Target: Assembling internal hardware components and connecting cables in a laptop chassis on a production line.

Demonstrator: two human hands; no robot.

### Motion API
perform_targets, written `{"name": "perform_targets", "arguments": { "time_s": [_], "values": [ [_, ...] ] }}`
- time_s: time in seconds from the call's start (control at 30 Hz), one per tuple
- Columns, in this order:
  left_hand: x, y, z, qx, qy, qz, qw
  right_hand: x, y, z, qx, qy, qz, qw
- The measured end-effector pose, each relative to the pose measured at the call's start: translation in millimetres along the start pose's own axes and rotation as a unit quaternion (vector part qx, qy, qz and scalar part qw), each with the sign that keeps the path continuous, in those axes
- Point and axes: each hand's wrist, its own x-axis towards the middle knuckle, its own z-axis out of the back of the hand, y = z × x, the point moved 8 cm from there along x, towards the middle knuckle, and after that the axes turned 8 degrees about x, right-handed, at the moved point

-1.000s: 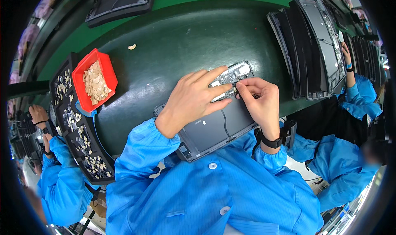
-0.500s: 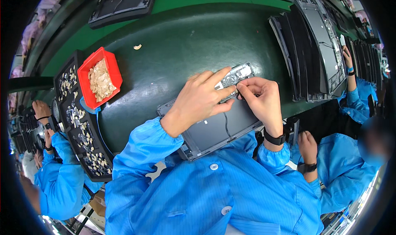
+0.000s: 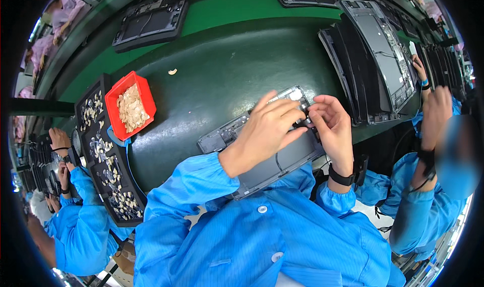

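An opened dark grey laptop chassis (image 3: pixel 254 178) lies tilted at the table's near edge, with its circuit board and screw posts bare along the far side. My left hand (image 3: pixel 267 128) reaches over the board, thumb and forefinger drawn together toward its right end. Beside it my right hand (image 3: pixel 330 128) has thumb and forefinger bent in a pinch. A small dark piece (image 3: pixel 306 121) shows between the fingertips of both hands; its kind is too small to tell. The left hand hides the middle of the board.
At left, a red bin (image 3: pixel 153 105) holds pale chips. Next to it stands a black compartment tray (image 3: pixel 135 222) with small parts. A stack of opened chassis (image 3: pixel 380 50) is at right, another chassis (image 3: pixel 151 22) at far left. Co-workers sit on both sides.
Both hands have shifted slightly right and toward me, lifting a little off the board. The right-hand co-worker's near arm has risen. The whole view has shifted slightly.
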Motion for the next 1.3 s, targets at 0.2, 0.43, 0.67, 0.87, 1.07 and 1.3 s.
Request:
{"name": "perform_targets", "arguments": {
  "time_s": [0.2,0.43,0.67,0.87,1.07,1.3],
  "values": [
    [4.0,-5.1,-25.4,-0.048,0.089,-0.017,0.995,-3.4,0.9,35.0,0.032,-0.072,0.018,0.997],
    [8.3,-10.0,-24.4,-0.031,0.055,-0.022,0.998,-16.8,-16.2,41.7,-0.013,-0.057,-0.041,0.997],
    [6.9,-3.3,-21.2,-0.104,0.041,0.019,0.994,-15.4,-7.7,30.3,-0.004,-0.030,-0.034,0.999],
    [7.0,0.6,-18.1,-0.138,0.048,0.047,0.988,-15.5,-8.2,22.9,0.006,-0.007,-0.030,0.999],
    [10.1,1.0,-10.3,-0.111,0.021,0.017,0.993,-12.6,-17.0,11.6,0.158,-0.006,-0.063,0.986],
    [5.8,1.7,-21.2,-0.173,0.034,0.041,0.984,-11.2,-26.7,24.9,0.164,-0.009,-0.090,0.982]
  ]
}}
